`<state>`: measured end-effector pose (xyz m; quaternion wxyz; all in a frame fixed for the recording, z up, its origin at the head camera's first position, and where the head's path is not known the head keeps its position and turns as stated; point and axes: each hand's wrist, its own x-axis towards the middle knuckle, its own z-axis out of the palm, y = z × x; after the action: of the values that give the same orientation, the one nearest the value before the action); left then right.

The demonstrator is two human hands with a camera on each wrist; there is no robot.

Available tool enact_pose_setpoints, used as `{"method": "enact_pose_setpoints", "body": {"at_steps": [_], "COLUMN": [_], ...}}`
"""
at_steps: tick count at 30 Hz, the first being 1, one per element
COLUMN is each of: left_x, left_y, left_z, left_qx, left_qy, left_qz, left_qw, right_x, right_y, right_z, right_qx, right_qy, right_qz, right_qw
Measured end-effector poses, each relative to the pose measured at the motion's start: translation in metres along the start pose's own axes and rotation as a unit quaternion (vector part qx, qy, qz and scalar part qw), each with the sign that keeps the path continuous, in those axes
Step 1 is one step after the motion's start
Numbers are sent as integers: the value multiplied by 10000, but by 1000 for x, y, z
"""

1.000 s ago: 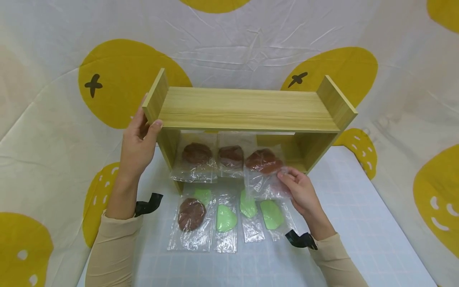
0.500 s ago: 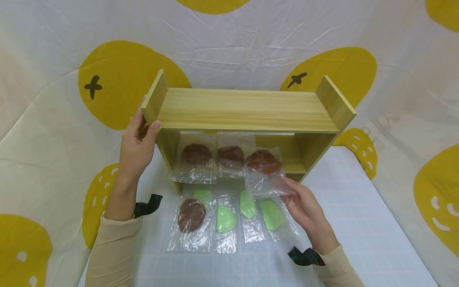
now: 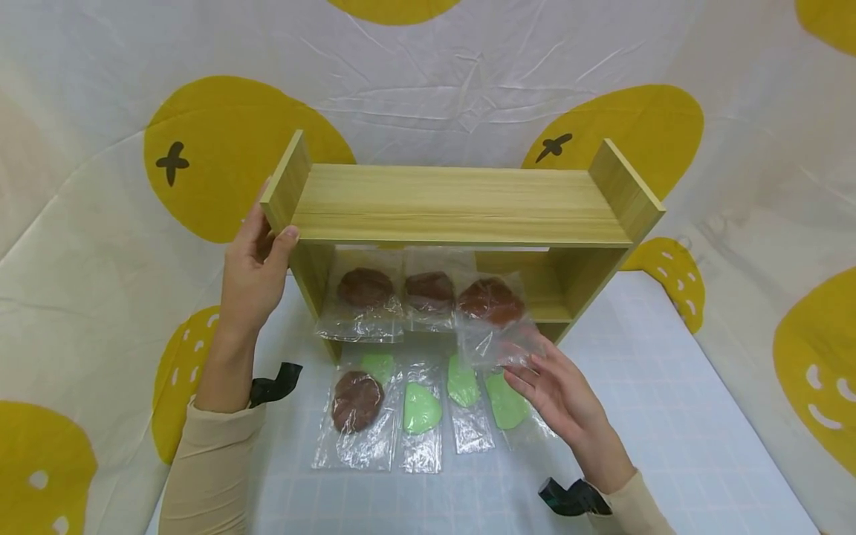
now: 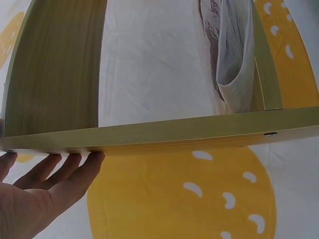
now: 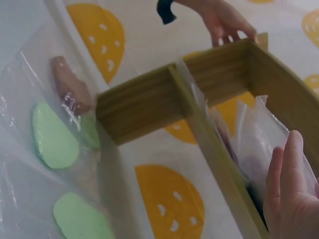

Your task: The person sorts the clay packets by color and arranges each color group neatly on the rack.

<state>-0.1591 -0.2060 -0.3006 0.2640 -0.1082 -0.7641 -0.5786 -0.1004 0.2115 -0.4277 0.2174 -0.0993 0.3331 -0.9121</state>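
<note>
A small wooden shelf stands on the table, and my left hand holds its left side panel, thumb at the front edge and fingers around the outer side. Three clear zip bags with reddish-brown flat lumps lie in a row on its middle board: a left bag, a middle bag and a right bag. Their lower ends hang over the board's front edge. My right hand, fingers loosely extended, is at the lower end of the right bag; whether it touches the plastic I cannot tell.
In front of the shelf lie a bag with a brown lump and several bags with light green pieces, among them a rounded green piece. A white cloth with yellow shapes hangs behind. A pale checked cloth covers the table.
My right hand has let go of the right bag's lower corner and its fingers have spread, moving slightly down. The bag stays on the board. My left hand keeps its hold on the shelf.
</note>
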Motion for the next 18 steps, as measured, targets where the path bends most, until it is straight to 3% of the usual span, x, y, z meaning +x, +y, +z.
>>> {"method": "enact_pose_setpoints", "body": {"at_steps": [9, 18], "left_x": [0, 0], "left_y": [-1, 0], "left_z": [-1, -1], "left_qx": [34, 67], "left_qy": [-43, -25], "left_qz": [13, -2], "left_qw": [10000, 10000], "right_x": [22, 42], "right_y": [-10, -19], "right_z": [6, 11], "right_qx": [25, -183], "right_qy": [-30, 801], "right_qz": [-237, -34], "right_qw": [9997, 9966]}}
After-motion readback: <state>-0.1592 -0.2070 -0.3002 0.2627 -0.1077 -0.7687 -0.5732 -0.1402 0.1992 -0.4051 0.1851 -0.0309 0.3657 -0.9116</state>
